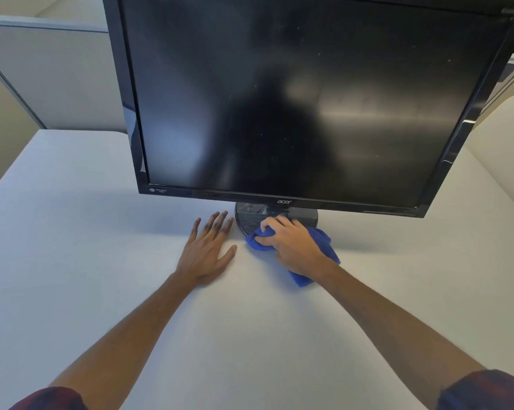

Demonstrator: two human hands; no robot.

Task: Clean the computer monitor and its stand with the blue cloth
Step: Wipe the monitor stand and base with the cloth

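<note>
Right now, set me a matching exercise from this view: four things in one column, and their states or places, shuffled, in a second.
Things:
1. black flat-screen monitor
2. crumpled blue cloth
3. left hand
4. round black monitor stand

States or places:
A. lies flat on the white desk, fingers straight
B. stands dark, dust specks on its screen
C. bunched in the right hand, whose grip curls round it
D. sits under the screen, partly covered by the cloth

Pairs: 1-B, 2-C, 3-A, 4-D
</note>
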